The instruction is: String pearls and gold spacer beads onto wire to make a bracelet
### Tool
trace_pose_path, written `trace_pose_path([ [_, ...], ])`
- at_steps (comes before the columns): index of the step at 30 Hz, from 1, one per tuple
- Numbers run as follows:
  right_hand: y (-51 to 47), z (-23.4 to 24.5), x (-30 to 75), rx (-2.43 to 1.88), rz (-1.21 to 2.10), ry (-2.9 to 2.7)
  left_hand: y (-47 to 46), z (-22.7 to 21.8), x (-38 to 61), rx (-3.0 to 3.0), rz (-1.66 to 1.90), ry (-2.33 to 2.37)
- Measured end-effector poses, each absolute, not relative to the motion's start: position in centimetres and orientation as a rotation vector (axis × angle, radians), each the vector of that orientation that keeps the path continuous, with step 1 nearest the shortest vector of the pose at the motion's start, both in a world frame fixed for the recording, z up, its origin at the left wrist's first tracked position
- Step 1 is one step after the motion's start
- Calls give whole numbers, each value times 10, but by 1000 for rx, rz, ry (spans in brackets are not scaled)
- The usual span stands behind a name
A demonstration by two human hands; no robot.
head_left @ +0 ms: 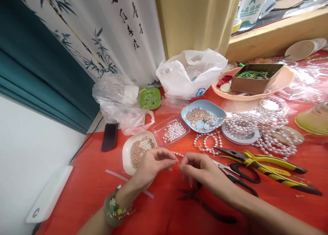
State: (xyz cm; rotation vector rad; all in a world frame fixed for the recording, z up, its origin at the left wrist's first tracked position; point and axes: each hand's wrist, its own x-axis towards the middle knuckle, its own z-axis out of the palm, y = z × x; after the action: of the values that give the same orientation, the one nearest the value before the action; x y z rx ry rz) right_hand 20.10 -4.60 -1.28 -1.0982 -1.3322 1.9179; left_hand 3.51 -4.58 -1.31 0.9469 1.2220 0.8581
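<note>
My left hand (155, 164), with a jade bangle and a beaded bracelet at its wrist, pinches a thin strand between thumb and fingertips. Close beside it, my right hand (198, 166) has its fingers closed at the strand's other side. A short string of pearl beads (177, 154) shows between the two hands, its ends hidden by the fingers. Just behind my left hand is a cream dish (126, 156) of small gold beads (138, 152). A clear tray (161, 129) of white pearl beads (175, 130) lies beyond it. Dark pliers (205, 207) rest below my right hand.
Scissors (237, 175) and yellow-black pliers (269, 170) lie to the right. Behind are a blue dish (217, 111) of mixed beads, heaped pearl strands (271, 125), a metal tin (248, 84) and plastic bags (189, 74). A phone (109, 137) is at the left.
</note>
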Motion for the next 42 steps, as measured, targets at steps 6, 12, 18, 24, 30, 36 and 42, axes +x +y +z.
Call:
trace_pose_path([
  [6, -45, -19, 202, -1100, 1715, -1541, -47, -13, 35, 1054, 851, 1226],
  [12, -45, -25, 204, -1100, 1532, -1692, -40, -1, 19, 1296, 852, 1441],
  [18, -44, -26, 204, -1117, 1645, -1528, -27, -1, -19, 1638, 662, 1775],
  [24, -44, -28, 203, -1074, 1698, -1481, -13, 0, -15, 1851, 667, 1842],
  [30, -41, -32, 203, -1049, 1695, -1481, 13, 1, 7, 2164, 523, 1652],
  [36, -40, -34, 205, -1039, 1718, -1476, 30, -10, 10, 2128, 475, 1645],
  [42, -41, -27, 208, -1043, 1691, -1416, 15, 2, 21, 1828, 642, 1537],
])
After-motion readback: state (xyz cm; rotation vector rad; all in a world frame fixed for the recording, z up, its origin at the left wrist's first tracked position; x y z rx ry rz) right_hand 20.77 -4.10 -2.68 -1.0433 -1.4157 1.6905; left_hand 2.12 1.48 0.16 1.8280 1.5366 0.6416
